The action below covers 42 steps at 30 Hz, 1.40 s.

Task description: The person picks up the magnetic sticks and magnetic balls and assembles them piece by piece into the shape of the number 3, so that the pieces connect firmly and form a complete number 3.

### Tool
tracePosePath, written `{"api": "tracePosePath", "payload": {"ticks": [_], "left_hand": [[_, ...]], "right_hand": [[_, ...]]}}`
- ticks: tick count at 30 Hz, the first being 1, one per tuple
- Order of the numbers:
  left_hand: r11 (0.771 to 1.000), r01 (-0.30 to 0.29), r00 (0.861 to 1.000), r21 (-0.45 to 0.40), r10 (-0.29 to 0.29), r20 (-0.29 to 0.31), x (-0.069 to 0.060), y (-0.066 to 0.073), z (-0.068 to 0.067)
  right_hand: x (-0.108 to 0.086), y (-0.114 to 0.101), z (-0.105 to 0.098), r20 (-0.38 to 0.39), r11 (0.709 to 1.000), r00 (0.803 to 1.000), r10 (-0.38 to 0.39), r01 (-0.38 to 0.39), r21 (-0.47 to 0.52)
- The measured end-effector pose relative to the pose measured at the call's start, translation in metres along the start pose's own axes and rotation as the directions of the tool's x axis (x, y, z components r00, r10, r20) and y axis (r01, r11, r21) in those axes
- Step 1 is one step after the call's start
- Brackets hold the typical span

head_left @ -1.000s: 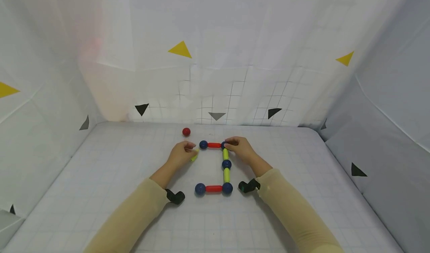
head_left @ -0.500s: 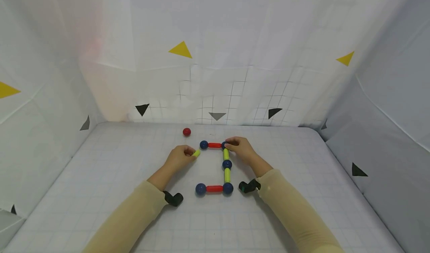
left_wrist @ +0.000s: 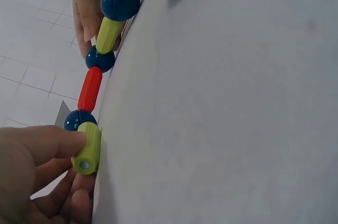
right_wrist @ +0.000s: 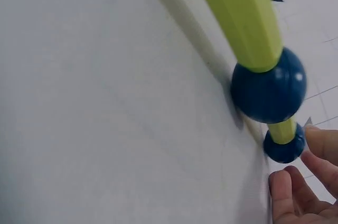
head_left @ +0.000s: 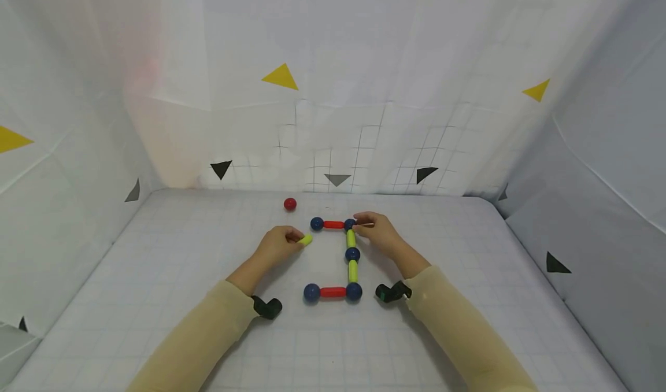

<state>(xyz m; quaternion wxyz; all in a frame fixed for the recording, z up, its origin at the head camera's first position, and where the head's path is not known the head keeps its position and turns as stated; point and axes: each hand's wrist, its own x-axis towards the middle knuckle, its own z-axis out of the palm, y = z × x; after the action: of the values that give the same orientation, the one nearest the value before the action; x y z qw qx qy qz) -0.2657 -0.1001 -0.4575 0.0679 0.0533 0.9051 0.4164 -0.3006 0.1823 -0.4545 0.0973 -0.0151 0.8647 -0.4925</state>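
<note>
My left hand [head_left: 276, 245] pinches a yellow-green magnetic rod [left_wrist: 87, 150] between thumb and fingers; a small metallic dot shows at its end. In the head view, this rod sits near the far-left blue ball [head_left: 317, 224]. Blue balls joined by red rods [head_left: 333, 225] and yellow-green rods [head_left: 353, 271] form a frame on the table, its left side without a rod. At the far-right blue ball [head_left: 350, 225] is my right hand [head_left: 382, 232], its fingertips at the ball's right edge. Contact there is unclear. Its fingers look loose in the right wrist view.
A red ball [head_left: 289, 204] lies alone behind the frame, to its left. White sheets with yellow and black triangles wall the white table [head_left: 333, 346] at the back and both sides. A dark wrist device [head_left: 267, 307] hangs from each sleeve.
My left hand now shows more of the yellow-green rod, whose free end has turned and moved slightly right. My right hand has drawn back a little to the right, uncovering the far-right ball.
</note>
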Motion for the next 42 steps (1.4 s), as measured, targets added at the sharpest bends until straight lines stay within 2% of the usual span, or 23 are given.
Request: {"api": "tracePosePath", "payload": {"ticks": [7,12,16,26,33,42], "left_hand": [[1.0,0.014,0.999,0.01,-0.014,0.044,0.002,-0.004,-0.002],[0.999,0.043,0.997,0.016,-0.044,0.066,0.0,-0.003,-0.003],[0.999,0.041,0.995,0.014,-0.042,0.087,-0.003,-0.001,-0.005],[1.0,0.006,0.991,-0.008,-0.005,0.131,-0.012,0.005,-0.005],[0.998,-0.06,0.986,-0.013,0.062,0.155,-0.015,0.01,0.0],[0.993,-0.101,0.973,-0.06,0.111,0.205,-0.015,0.015,0.009]], "right_hand": [[-0.016,-0.005,-0.005,0.017,1.0,1.0,0.006,-0.006,-0.013],[-0.027,-0.004,-0.006,0.025,0.999,1.0,-0.018,0.019,-0.037],[-0.037,-0.005,-0.007,0.046,0.998,0.998,-0.038,0.04,-0.045],[-0.056,-0.006,-0.003,0.118,0.998,0.992,-0.052,0.056,-0.026],[-0.058,-0.001,0.001,0.139,0.997,0.988,-0.063,0.068,-0.03],[-0.06,0.001,0.003,0.154,0.995,0.984,-0.092,0.097,-0.026]]}}
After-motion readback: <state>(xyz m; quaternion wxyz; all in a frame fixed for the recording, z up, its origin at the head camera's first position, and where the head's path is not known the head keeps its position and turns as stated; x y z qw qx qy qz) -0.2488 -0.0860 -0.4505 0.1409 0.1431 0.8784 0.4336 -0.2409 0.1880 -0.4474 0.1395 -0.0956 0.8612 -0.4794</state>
